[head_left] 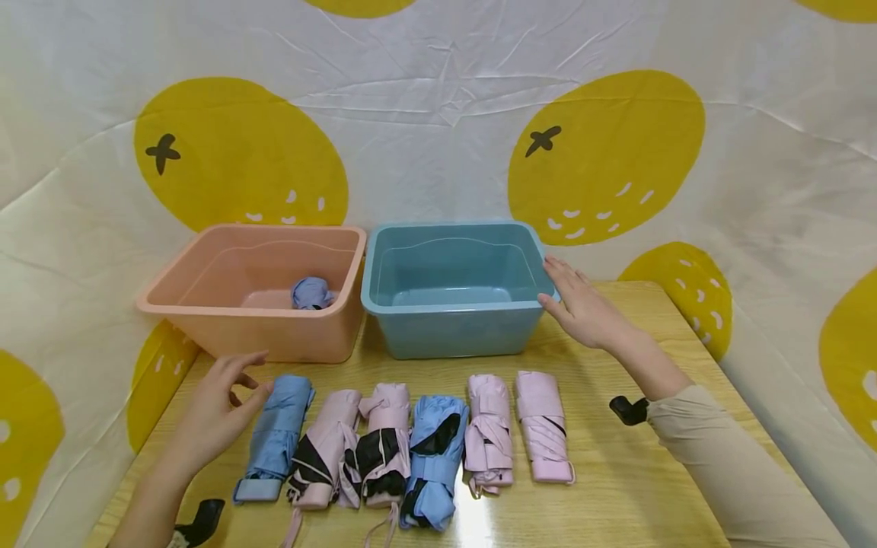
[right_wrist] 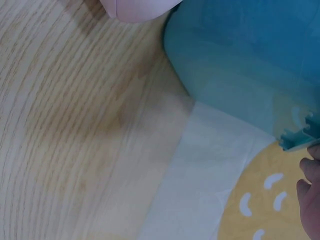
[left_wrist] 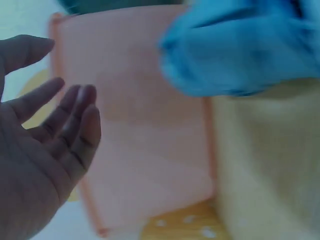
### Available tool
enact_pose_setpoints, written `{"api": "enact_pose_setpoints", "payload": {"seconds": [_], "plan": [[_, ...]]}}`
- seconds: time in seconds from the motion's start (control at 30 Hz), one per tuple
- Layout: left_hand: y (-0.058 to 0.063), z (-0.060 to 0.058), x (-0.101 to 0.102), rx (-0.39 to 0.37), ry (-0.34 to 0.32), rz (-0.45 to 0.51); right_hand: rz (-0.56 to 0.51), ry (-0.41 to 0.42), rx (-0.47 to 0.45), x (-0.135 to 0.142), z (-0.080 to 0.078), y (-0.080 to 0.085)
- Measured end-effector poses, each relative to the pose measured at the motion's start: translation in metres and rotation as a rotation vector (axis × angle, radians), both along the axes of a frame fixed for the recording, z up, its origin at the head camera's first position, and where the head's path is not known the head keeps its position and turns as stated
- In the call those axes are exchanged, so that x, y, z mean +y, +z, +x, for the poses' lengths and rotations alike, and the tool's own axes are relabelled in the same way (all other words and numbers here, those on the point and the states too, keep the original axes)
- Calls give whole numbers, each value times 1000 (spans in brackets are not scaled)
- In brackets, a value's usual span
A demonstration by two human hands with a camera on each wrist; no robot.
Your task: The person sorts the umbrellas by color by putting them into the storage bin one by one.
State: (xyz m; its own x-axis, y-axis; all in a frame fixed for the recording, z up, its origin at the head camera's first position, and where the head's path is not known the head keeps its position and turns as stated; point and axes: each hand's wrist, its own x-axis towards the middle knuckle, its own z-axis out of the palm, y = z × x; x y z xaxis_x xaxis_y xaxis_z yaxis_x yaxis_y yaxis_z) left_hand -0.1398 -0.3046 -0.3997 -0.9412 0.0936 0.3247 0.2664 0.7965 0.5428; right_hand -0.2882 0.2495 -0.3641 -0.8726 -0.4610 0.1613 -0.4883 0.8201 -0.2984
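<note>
My left hand [head_left: 214,411] hovers beside the leftmost blue folded umbrella [head_left: 277,438], its fingers loosely bent around nothing. In the left wrist view, the fingers [left_wrist: 75,125] are apart from the blurred umbrella. My right hand [head_left: 589,308] touches the right rim of the blue bin [head_left: 462,331] with fairly straight fingers. The bin's inside looks bare. To its left, the salmon-pink bin [head_left: 288,339] has a bluish folded umbrella [head_left: 311,293] inside, partly hidden by the front wall.
In a row on the wooden table [head_left: 610,472] lie pink folded umbrellas [head_left: 329,441], [head_left: 385,441], [head_left: 489,430], [head_left: 541,422] and another blue umbrella [head_left: 436,457]. Cords hang from some handles. A white cloth with yellow fruit prints [head_left: 606,152] hangs behind the bins.
</note>
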Motion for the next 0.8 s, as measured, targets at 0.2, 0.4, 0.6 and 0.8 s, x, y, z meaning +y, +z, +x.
{"api": "enact_pose_setpoints", "payload": {"seconds": [0.2, 0.4, 0.6, 0.8], "plan": [[-29, -5, -5, -184, 57, -170, -10, 7, 19, 1, -1, -1], [-42, -14, -9, -268, 27, -226, 12, -1, 3, 0, 0, -1], [-51, -24, -13, -300, -24, -228, 14, -7, 1, 0, 0, -2], [-58, -37, -16, -329, -100, -172, 11, -2, 4, 1, -1, -2]]}}
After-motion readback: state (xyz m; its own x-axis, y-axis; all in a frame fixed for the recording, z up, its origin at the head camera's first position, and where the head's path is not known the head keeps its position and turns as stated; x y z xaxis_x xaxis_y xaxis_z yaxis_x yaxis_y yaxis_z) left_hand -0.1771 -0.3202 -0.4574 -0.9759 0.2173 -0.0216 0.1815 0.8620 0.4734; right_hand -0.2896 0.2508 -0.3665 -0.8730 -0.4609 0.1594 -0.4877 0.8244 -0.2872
